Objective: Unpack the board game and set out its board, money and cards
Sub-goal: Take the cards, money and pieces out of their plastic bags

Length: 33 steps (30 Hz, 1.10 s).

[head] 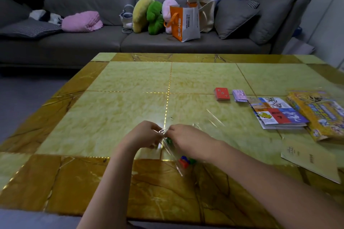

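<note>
together, left hand (144, 134) and right hand (187, 138) pinch plastic bag (176, 159) between them.

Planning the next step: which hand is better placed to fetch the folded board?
Likely the right hand: it is nearer the folded board, lying to its right. Both hands pinch the clear bag; the left hand would cross over.

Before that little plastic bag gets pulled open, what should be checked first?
1. The left hand and right hand both pinch the clear bag at its top: ok.
2. Bag already open: cannot tell, blurred.
3. The coloured pieces sit low in the bag: ok.
4. Bag held over the table: ok.
5. The red cards and money stack are set out: ok.
6. The board is unfolded: not ok, folded.
</note>
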Tool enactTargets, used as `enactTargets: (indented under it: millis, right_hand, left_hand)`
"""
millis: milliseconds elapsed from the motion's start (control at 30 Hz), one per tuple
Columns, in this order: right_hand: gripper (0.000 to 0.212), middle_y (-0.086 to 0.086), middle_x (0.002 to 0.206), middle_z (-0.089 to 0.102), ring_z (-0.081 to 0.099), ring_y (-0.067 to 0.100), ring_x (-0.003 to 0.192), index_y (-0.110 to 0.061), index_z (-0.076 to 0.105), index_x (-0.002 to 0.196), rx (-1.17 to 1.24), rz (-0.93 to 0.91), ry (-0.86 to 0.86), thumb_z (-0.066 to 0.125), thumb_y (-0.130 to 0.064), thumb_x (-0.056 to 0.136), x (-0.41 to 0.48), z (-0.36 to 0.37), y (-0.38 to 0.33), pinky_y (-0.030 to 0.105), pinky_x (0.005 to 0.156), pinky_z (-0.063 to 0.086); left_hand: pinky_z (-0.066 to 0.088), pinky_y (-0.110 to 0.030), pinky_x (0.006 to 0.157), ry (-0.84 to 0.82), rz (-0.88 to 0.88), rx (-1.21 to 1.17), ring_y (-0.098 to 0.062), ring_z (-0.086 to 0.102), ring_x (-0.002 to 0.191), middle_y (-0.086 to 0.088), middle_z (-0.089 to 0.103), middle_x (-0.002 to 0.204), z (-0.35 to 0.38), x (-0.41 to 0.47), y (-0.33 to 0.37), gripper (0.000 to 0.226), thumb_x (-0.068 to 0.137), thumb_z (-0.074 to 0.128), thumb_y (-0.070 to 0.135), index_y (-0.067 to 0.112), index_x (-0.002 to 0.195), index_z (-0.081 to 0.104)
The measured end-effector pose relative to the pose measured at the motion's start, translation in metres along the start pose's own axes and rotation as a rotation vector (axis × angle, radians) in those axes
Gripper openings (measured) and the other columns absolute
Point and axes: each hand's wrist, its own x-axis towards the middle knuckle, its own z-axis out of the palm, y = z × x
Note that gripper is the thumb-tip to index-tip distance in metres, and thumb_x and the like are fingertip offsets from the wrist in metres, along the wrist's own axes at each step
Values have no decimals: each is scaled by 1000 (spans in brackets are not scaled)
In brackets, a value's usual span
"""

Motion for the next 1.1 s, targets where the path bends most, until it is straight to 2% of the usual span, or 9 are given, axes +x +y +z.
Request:
enactTargets:
  millis: [100, 167, 300, 433, 533, 700, 800, 900, 1100]
  right_hand:
    - [39, 7, 123, 52, 55, 31, 102, -13, 48, 133, -132, -60, 30, 37, -20, 96, 3, 13, 3, 42, 79, 48]
    - [36, 8, 116, 55, 57, 31, 96, -11, 50, 130, -142, -107, 86, 38, -22, 97, 3, 16, 5, 43, 79, 47]
    - [23, 3, 89, 63, 56, 19, 77, -13, 58, 103, -85, -246, 248, 40, -23, 92, -2, 17, 11, 33, 75, 45]
    - [26, 7, 107, 60, 50, 21, 97, -9, 58, 115, 50, -214, 156, 39, -21, 101, -9, 12, 12, 29, 88, 28]
    - [29, 8, 112, 60, 52, 21, 103, -9, 59, 115, 76, -176, 131, 38, -24, 103, -9, 9, 9, 30, 93, 28]
    - [28, 9, 106, 64, 56, 24, 97, -8, 64, 105, 83, -158, 170, 41, -24, 101, -14, 11, 7, 27, 81, 23]
    - [31, 7, 104, 67, 58, 25, 93, -11, 63, 109, 49, -129, 102, 39, -29, 102, -9, 9, 6, 28, 80, 25]
    - [35, 5, 104, 69, 57, 23, 89, -14, 64, 109, 48, -94, 12, 40, -38, 101, -6, 3, 5, 26, 79, 17]
    - [41, 10, 91, 71, 39, 18, 74, -11, 67, 94, 120, -72, 42, 51, -48, 92, -7, 3, 6, 25, 76, 17]
  left_hand:
    - [52, -22, 56, 11, -50, -30, -19, 61, 69, -13, 65, 83, -2, 2, -1, 13, 93, 57, 8, 9, 102, 65]
    - [53, -24, 57, 21, -65, -55, -17, 60, 66, -12, 65, 81, -1, 2, -1, 12, 93, 57, 8, 9, 101, 66]
    - [52, -25, 59, 19, -76, -80, -16, 59, 64, -9, 64, 77, 0, 2, -2, 13, 92, 59, 11, 9, 103, 67]
    - [51, -23, 57, -4, -86, -89, -15, 59, 64, -7, 64, 76, 2, 0, 0, 16, 91, 61, 14, 9, 106, 66]
    - [51, -23, 57, -29, -87, -98, -14, 59, 65, -7, 64, 76, 3, -2, 2, 18, 91, 62, 14, 8, 107, 67]
    - [52, -21, 56, -41, -76, -92, -12, 59, 62, -6, 63, 73, 3, -3, 1, 19, 90, 62, 12, 7, 108, 67]
    - [52, -21, 55, -67, -77, -89, -11, 59, 60, -5, 63, 70, 3, -4, 2, 19, 89, 63, 11, 7, 107, 67]
    - [53, -22, 57, -93, -77, -78, -11, 59, 58, -4, 62, 65, 3, -4, 2, 21, 88, 64, 11, 5, 108, 67]
    - [53, -24, 60, -113, -56, -79, -10, 61, 60, 1, 62, 60, 2, -2, 1, 17, 89, 64, 14, 9, 105, 68]
